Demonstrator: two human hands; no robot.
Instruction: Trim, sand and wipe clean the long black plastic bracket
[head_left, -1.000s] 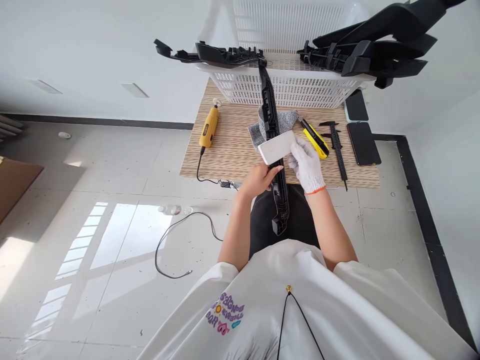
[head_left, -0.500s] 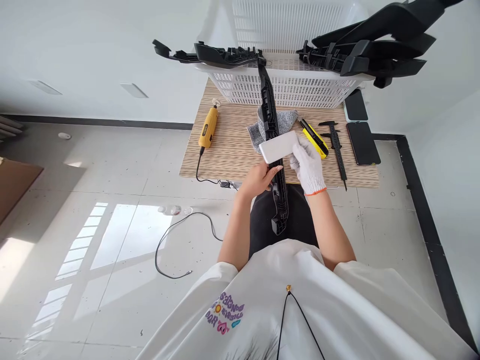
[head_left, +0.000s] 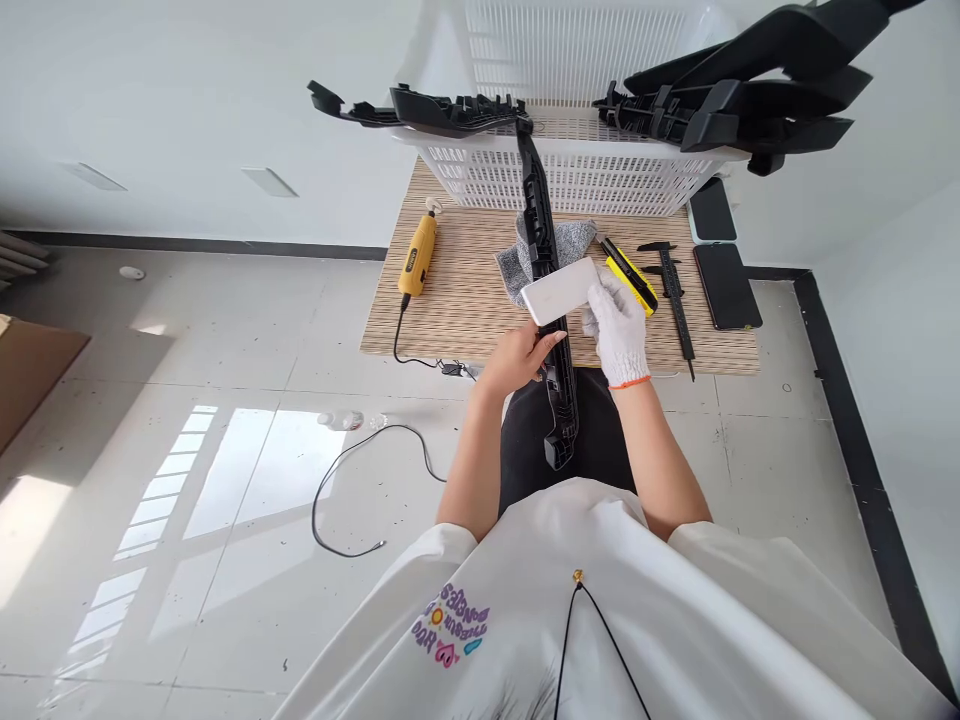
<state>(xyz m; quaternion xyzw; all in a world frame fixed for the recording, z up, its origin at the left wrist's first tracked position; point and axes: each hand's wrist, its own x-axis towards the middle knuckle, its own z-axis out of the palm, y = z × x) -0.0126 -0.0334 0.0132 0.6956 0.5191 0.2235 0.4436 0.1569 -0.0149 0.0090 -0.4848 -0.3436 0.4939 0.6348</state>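
My bare left hand [head_left: 516,362] is closed around a long black plastic trim piece [head_left: 538,205], which runs from the basket's edge down over my lap. In a white knit glove, my right hand [head_left: 619,325] grips the right end of a flat white rectangular block [head_left: 560,291]. The block lies across the trim piece just above my left hand; whether the two touch I cannot tell. Beneath the trim piece is a crumpled grey cloth [head_left: 574,242]. Close to my right hand lies a yellow and black utility knife [head_left: 628,275].
A white plastic basket [head_left: 559,172] holding several black plastic parts [head_left: 757,115] stands at the back. On the table [head_left: 469,300] are a yellow corded rotary tool [head_left: 419,255], a black caliper [head_left: 676,305] and two phones [head_left: 727,288]. A black cable [head_left: 322,490] lies on the floor.
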